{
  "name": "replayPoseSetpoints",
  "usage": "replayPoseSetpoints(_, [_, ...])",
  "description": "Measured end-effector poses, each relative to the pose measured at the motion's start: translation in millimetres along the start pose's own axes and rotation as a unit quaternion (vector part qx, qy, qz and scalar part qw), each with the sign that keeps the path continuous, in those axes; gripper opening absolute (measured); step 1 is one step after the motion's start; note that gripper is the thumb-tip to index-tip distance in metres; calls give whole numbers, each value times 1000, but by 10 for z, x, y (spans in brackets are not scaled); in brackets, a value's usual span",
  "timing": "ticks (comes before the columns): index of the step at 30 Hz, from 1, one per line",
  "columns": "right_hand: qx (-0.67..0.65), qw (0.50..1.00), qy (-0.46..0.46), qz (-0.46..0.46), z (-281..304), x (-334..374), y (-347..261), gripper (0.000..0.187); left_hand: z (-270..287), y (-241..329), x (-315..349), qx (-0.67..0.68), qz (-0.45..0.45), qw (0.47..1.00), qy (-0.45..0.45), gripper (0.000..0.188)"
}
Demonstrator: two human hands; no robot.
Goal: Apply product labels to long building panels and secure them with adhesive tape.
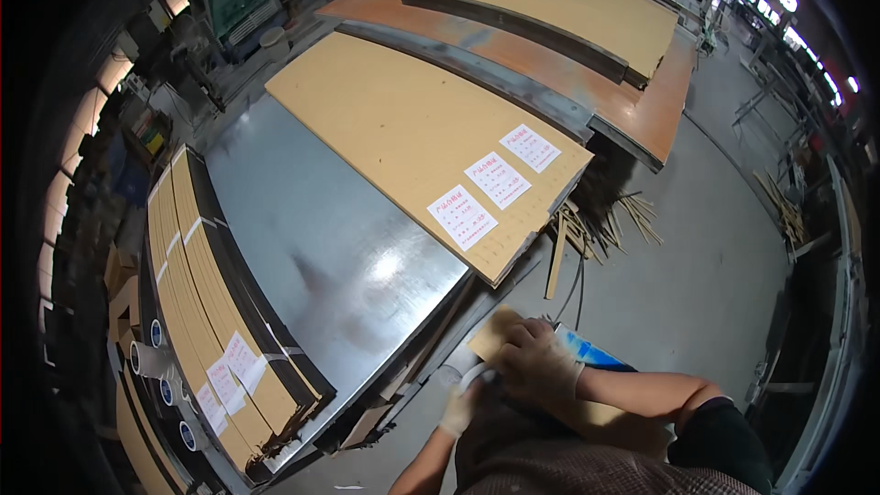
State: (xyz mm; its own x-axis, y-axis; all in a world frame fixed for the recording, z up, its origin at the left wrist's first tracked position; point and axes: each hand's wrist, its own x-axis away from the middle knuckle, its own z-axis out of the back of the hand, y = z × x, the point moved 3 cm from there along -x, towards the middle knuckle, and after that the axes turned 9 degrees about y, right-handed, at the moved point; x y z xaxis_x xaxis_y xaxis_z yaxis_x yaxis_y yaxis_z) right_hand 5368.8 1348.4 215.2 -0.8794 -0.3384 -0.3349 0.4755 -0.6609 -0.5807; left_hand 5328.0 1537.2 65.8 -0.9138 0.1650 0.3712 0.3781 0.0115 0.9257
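Both my hands wear pale work gloves and are low in the middle, close to my body. My left hand [457, 409] is closed on a white curved thing [474, 373] that looks like a roll of tape. My right hand [539, 359] is curled, knuckles up, over the end of a tan board [496, 330]. The board runs back beneath my right forearm toward me. Just beyond my right wrist lies a flat blue and white thing [591, 350], partly covered by the arm. The fingertips of both hands are mostly hidden.
A metal-topped table [344, 229] carries a large tan panel [403, 119] with three printed white sheets [498, 179]. Strapped tan panels [215, 302] stand at its left, beside several white rolls [147, 359]. Loose wooden strips [587, 229] lie on the floor. Another tan panel [550, 5] lies farther back.
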Motion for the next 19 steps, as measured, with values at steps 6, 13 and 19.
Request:
replayPoseSetpoints(6, [-19, 995, -98, -16, 198, -195, 200, 47, -318, 1218, 58, -189, -217, 957, -37, 23])
replayPoseSetpoints(13, [32, 913, -396, -89, 730, -764, 11, 39, -728, 1410, -216, -310, -308, 892, 117, 61])
replayPoseSetpoints(19, [251, 901, -332, -121, 442, -485, 700, 29, -894, 1429, -129, -433, -330, 831, 117, 93])
